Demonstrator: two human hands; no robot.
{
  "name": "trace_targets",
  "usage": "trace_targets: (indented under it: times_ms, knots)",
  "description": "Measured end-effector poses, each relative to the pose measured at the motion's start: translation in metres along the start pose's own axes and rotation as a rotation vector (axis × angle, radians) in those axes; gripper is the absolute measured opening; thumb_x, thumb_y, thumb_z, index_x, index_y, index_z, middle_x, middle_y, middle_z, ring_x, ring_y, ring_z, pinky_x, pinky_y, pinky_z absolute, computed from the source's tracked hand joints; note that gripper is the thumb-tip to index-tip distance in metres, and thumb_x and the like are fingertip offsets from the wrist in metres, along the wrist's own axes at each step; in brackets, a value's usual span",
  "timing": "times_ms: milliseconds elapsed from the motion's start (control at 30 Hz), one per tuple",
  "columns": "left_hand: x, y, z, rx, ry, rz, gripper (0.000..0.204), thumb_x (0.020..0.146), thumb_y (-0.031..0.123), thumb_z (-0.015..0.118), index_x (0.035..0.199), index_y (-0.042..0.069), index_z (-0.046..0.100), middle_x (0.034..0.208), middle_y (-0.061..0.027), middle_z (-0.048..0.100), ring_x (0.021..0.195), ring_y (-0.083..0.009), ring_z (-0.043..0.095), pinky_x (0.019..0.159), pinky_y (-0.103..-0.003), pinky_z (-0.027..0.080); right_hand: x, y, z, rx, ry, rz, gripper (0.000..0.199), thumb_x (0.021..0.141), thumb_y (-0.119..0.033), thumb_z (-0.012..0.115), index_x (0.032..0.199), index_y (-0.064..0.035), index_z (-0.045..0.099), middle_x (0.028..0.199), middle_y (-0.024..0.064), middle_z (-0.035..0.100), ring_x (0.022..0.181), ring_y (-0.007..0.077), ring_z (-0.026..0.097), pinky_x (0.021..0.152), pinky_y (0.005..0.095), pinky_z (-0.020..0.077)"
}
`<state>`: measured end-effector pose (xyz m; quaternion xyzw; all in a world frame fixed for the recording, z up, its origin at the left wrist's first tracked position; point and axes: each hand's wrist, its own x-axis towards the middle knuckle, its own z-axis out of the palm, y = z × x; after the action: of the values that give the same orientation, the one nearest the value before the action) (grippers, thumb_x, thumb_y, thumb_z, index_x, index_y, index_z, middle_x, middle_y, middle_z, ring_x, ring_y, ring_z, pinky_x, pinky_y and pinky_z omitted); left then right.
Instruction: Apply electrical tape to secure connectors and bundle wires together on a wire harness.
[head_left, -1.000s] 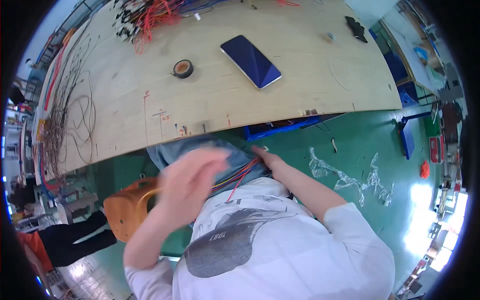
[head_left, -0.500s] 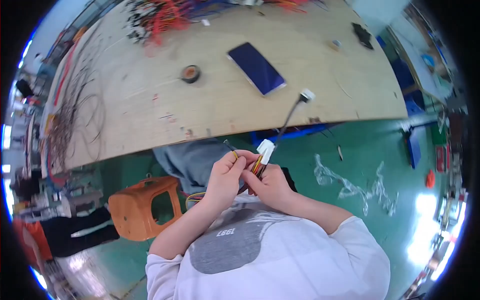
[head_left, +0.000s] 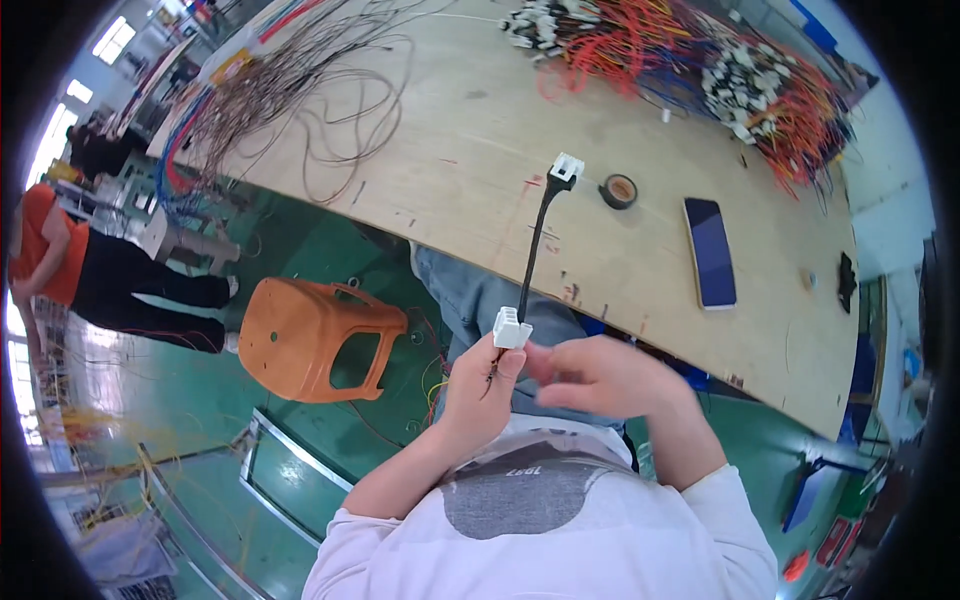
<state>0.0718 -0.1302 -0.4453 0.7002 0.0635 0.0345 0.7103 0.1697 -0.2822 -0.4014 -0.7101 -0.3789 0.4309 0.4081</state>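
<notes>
My left hand [head_left: 478, 388] is closed around a wire harness just below its white connector [head_left: 510, 328]. From there the harness's black sleeved cable [head_left: 534, 245] rises to a second white connector [head_left: 566, 168] at its far end, which appears over the table edge. Short dark wire ends poke out beneath my left thumb. Close by on the right, my right hand [head_left: 620, 378] is slightly blurred, its thumb and fingers apart with nothing seen between them. Its fingertips are near the left hand; whether they touch it I cannot tell.
On the wooden table [head_left: 450, 130] lie a black tape roll [head_left: 619, 191], a phone [head_left: 711, 254], bundled wires with white connectors [head_left: 745, 90] and loose brown wires [head_left: 270, 100]. An orange stool [head_left: 285, 340] stands at left; beyond it is a person in orange [head_left: 60, 245].
The view has swung left, bringing the stool and the other person further in. My right hand has come off the harness and opened; my left hand now grips it below the connector.
</notes>
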Motion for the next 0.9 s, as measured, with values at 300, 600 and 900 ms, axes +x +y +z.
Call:
trace_targets:
  times_ms: [300,600,900]
  knots:
    - [-0.008,0.009,-0.033,0.162,-0.019,0.029,0.018,0.083,-0.002,0.048,0.1,-0.001,0.056,0.074,-0.0012,0.053,0.061,-0.0068,0.044,0.056,-0.019,0.037,0.063,-0.014,-0.023,0.837,0.703,-0.368,0.038,0.086,-0.005,0.046,0.122,-0.0074,0.033,0.08,0.0118,0.058,0.052,0.0057,0.045,0.042,0.0182,0.0346]
    - [0.004,0.022,-0.046,0.01,-0.027,-0.059,0.009,0.088,0.005,0.044,0.089,0.001,0.051,0.073,-0.0053,0.056,0.064,-0.0102,0.055,0.057,-0.024,0.046,0.075,-0.002,0.034,0.621,0.29,-0.377,0.024,0.086,-0.008,0.045,0.108,-0.0025,0.042,0.097,0.0101,0.05,0.063,0.0092,0.055,0.054,0.0203,0.0453]
    - [0.016,0.021,-0.068,-0.178,-0.379,-0.232,0.015,0.09,0.017,0.045,0.088,0.003,0.047,0.067,-0.0012,0.049,0.062,-0.0089,0.047,0.053,-0.022,0.04,0.103,-0.01,0.025,0.333,0.095,-0.639,0.023,0.086,-0.004,0.036,0.108,0.0018,0.039,0.098,0.0173,0.054,0.085,0.0218,0.055,0.069,0.0325,0.0495]
